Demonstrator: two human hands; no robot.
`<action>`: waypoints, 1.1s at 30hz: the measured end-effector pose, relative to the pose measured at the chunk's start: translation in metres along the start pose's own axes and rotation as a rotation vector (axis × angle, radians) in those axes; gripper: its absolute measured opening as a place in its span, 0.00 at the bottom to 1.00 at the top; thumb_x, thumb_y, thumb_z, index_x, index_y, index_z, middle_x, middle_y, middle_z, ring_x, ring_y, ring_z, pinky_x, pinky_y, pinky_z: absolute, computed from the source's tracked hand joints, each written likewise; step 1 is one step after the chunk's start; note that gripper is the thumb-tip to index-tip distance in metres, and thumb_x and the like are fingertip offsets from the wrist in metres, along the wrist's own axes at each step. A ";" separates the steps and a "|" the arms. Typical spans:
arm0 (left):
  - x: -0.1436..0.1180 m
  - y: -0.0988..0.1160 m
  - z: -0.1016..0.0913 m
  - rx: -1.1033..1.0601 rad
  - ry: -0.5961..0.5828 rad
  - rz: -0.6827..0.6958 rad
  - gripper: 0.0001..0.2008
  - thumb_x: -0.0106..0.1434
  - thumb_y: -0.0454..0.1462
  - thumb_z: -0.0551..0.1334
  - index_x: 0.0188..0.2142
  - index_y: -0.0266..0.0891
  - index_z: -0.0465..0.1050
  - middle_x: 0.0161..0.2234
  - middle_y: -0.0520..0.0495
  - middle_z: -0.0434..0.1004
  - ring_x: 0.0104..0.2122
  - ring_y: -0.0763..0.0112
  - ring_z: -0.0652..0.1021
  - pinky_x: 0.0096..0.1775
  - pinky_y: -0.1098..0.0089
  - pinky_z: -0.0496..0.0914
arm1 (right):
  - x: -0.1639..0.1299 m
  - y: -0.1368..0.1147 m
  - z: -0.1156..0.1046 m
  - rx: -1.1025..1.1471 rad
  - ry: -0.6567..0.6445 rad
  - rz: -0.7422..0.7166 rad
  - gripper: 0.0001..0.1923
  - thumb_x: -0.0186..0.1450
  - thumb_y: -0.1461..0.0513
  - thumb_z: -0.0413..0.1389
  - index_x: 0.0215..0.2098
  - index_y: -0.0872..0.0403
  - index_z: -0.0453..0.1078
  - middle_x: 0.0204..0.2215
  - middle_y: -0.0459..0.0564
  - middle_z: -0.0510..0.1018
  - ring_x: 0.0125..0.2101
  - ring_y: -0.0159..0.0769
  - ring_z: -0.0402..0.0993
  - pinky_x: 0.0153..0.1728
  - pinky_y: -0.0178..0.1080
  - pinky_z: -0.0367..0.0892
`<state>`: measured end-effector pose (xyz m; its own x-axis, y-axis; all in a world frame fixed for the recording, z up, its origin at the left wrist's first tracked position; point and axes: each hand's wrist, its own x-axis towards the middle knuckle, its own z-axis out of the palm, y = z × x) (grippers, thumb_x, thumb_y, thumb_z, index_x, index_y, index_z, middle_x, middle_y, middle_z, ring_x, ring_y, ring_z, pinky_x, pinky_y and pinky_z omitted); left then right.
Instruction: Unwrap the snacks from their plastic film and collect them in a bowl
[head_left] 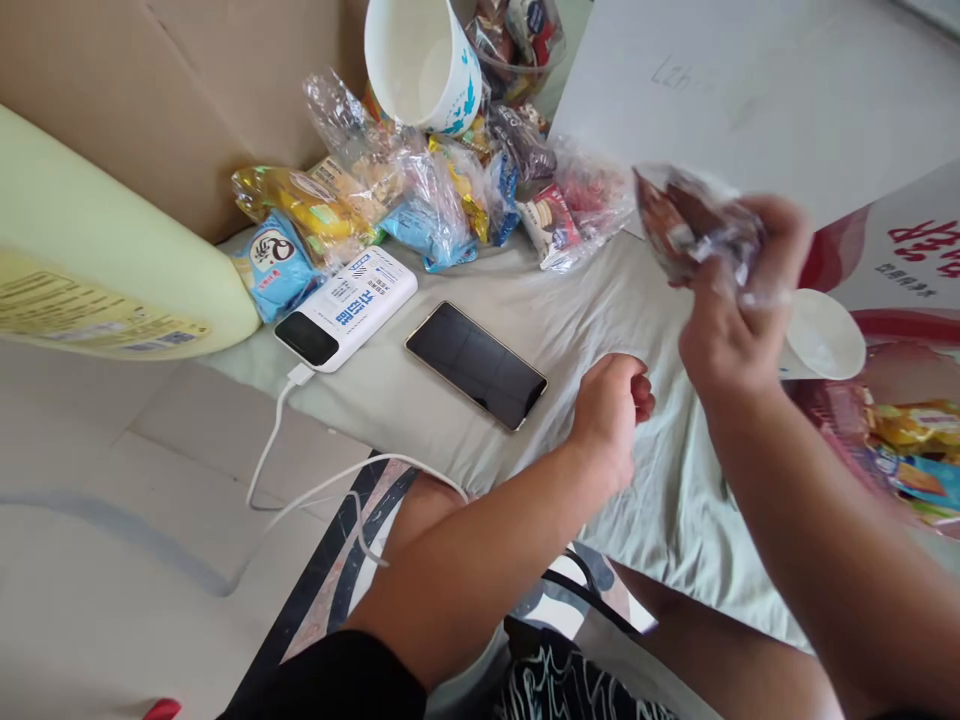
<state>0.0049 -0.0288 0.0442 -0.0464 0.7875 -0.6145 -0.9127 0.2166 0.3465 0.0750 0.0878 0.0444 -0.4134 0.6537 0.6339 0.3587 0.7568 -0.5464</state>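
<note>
Packet (690, 220) in crinkly clear wrap, brown inside, is up above the cloth (667, 480), toward its far edge and right of the middle, in front of a white panel (750, 90). The right hand (735, 320) grasps it between thumb and fingers; both are blurred. The left hand (609, 400) is clenched in a loose fist by the cloth's near edge; whether anything is tucked inside, I cannot tell. Left of that hand lies a phone (476, 365), dark screen up. Next along is a power bank (367, 300), its white cable (274, 430) plugged in and drooping past the near edge. Wrapped snacks (442, 225) heap along the far edge, a paper cup (409, 60) tilted among them, a clear tub (556, 62) of packets behind. A pale bottle (112, 240) fills the left end, beside cardboard (225, 80). Toward the right end, a second cup (825, 335) appears just beside the right hand, near a reddish basket (832, 430) holding more snacks.
</note>
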 end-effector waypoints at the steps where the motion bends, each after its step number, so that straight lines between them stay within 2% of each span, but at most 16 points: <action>1: -0.001 -0.003 0.000 0.031 -0.026 0.022 0.07 0.59 0.36 0.60 0.26 0.39 0.65 0.26 0.52 0.65 0.25 0.75 0.68 0.30 0.72 0.60 | -0.023 -0.007 -0.015 -0.056 0.159 -0.044 0.16 0.72 0.53 0.50 0.57 0.34 0.66 0.48 0.48 0.70 0.48 0.46 0.73 0.54 0.58 0.69; 2: -0.004 -0.006 -0.001 0.059 -0.075 0.034 0.06 0.60 0.39 0.62 0.30 0.39 0.69 0.30 0.50 0.70 0.29 0.73 0.72 0.33 0.71 0.64 | -0.047 -0.014 -0.028 -0.106 0.170 -0.021 0.16 0.72 0.55 0.51 0.57 0.32 0.66 0.50 0.48 0.70 0.52 0.48 0.72 0.57 0.60 0.67; 4: -0.009 -0.016 -0.002 0.108 -0.232 0.003 0.10 0.59 0.42 0.68 0.38 0.41 0.74 0.38 0.48 0.76 0.36 0.69 0.76 0.37 0.69 0.69 | -0.096 -0.027 -0.050 -0.164 0.188 0.052 0.22 0.70 0.59 0.52 0.60 0.30 0.63 0.57 0.49 0.69 0.59 0.54 0.69 0.59 0.67 0.65; 7: -0.015 -0.035 -0.003 0.184 -0.402 -0.028 0.16 0.55 0.41 0.73 0.42 0.42 0.76 0.39 0.47 0.80 0.38 0.67 0.79 0.40 0.69 0.71 | -0.157 -0.038 -0.069 -0.228 -0.082 0.008 0.26 0.66 0.60 0.55 0.62 0.39 0.63 0.64 0.56 0.64 0.64 0.60 0.65 0.57 0.69 0.68; 9: -0.016 -0.046 -0.003 0.236 -0.394 0.032 0.17 0.53 0.38 0.75 0.41 0.41 0.77 0.37 0.47 0.80 0.37 0.69 0.79 0.40 0.69 0.72 | -0.184 -0.039 -0.076 -0.196 -0.158 -0.018 0.30 0.65 0.60 0.57 0.64 0.42 0.60 0.67 0.59 0.61 0.65 0.60 0.64 0.57 0.66 0.70; 11: -0.014 -0.055 -0.003 0.309 -0.368 0.047 0.18 0.52 0.40 0.76 0.41 0.40 0.77 0.34 0.48 0.81 0.34 0.69 0.80 0.39 0.69 0.73 | -0.199 -0.037 -0.081 -0.143 -0.122 0.001 0.31 0.64 0.58 0.58 0.64 0.41 0.57 0.70 0.58 0.57 0.68 0.59 0.61 0.59 0.66 0.69; 14: -0.014 -0.059 0.000 0.406 -0.303 0.043 0.20 0.51 0.45 0.75 0.39 0.38 0.77 0.32 0.47 0.82 0.33 0.63 0.82 0.38 0.65 0.75 | -0.208 -0.034 -0.088 -0.002 0.019 0.090 0.32 0.65 0.57 0.55 0.66 0.40 0.53 0.73 0.56 0.50 0.69 0.58 0.59 0.60 0.66 0.68; 16: -0.022 -0.061 0.004 0.448 -0.242 0.028 0.19 0.52 0.47 0.74 0.38 0.38 0.77 0.32 0.46 0.83 0.35 0.60 0.83 0.40 0.62 0.76 | -0.206 -0.034 -0.092 0.087 0.094 0.193 0.30 0.67 0.58 0.52 0.67 0.42 0.52 0.73 0.58 0.51 0.70 0.55 0.59 0.58 0.63 0.71; 19: -0.042 -0.068 0.010 0.500 -0.236 0.056 0.19 0.57 0.50 0.70 0.41 0.40 0.78 0.36 0.44 0.83 0.41 0.56 0.83 0.43 0.60 0.76 | -0.195 -0.035 -0.098 0.205 0.138 0.312 0.25 0.70 0.61 0.47 0.65 0.45 0.55 0.70 0.60 0.58 0.68 0.48 0.62 0.53 0.53 0.76; 23: -0.058 -0.088 0.014 0.492 -0.227 0.173 0.17 0.59 0.50 0.67 0.41 0.42 0.76 0.36 0.45 0.82 0.41 0.60 0.82 0.44 0.63 0.76 | -0.185 -0.035 -0.109 0.287 0.125 0.247 0.23 0.68 0.64 0.45 0.60 0.48 0.62 0.65 0.59 0.68 0.64 0.44 0.68 0.54 0.52 0.75; 26: -0.050 -0.102 0.013 0.472 -0.167 0.151 0.16 0.59 0.49 0.66 0.41 0.42 0.75 0.35 0.47 0.80 0.37 0.64 0.81 0.38 0.66 0.75 | -0.186 -0.032 -0.115 0.305 0.045 0.185 0.26 0.63 0.65 0.48 0.60 0.49 0.64 0.63 0.58 0.71 0.64 0.45 0.68 0.60 0.54 0.71; 29: -0.029 -0.113 0.020 0.480 -0.122 0.158 0.16 0.60 0.51 0.64 0.39 0.42 0.74 0.32 0.49 0.77 0.34 0.67 0.79 0.34 0.67 0.72 | -0.187 -0.027 -0.118 0.303 -0.009 0.147 0.25 0.63 0.61 0.52 0.59 0.51 0.66 0.63 0.61 0.71 0.64 0.48 0.67 0.63 0.56 0.67; 33: 0.003 -0.126 0.046 0.411 -0.115 0.105 0.14 0.69 0.47 0.57 0.40 0.43 0.77 0.31 0.49 0.78 0.37 0.70 0.78 0.35 0.70 0.72 | -0.182 -0.010 -0.117 0.256 0.110 0.220 0.23 0.64 0.57 0.58 0.58 0.50 0.68 0.63 0.62 0.69 0.64 0.51 0.66 0.64 0.58 0.65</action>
<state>0.1388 -0.0276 0.0315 -0.0640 0.8715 -0.4862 -0.6672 0.3249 0.6703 0.2450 -0.0387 -0.0015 -0.2524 0.8073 0.5335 0.2022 0.5832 -0.7868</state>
